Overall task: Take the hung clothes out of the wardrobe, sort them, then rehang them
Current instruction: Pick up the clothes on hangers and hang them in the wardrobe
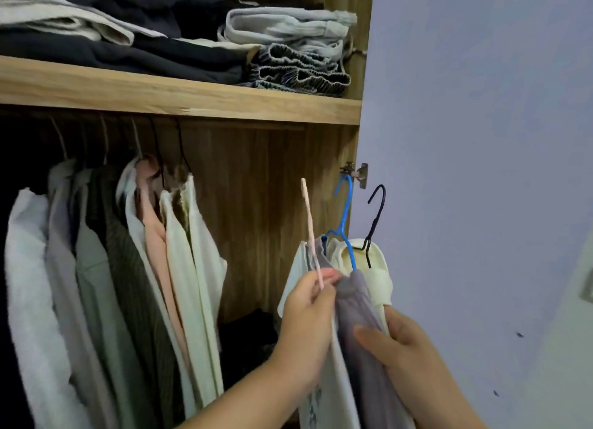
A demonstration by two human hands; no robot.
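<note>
In front of the wardrobe's right side I hold a bundle of garments on hangers. My left hand [308,310] pinches the neck of a pink hanger [310,229] that carries a white garment [333,380]. My right hand [398,345] grips a grey-lilac garment [362,303] on a blue hanger [345,216]. Behind it a cream garment [380,274] sits on a black hanger [375,216]. Several clothes [134,268] in white, olive, pink and cream hang on the rail at the left.
A wooden shelf [192,98] above the rail carries folded clothes [282,43]. The open pale door [481,172] stands at the right, with a metal hinge [356,172] on the wardrobe's side. Dark clothes [250,335] lie low inside, below a bare stretch of the back panel.
</note>
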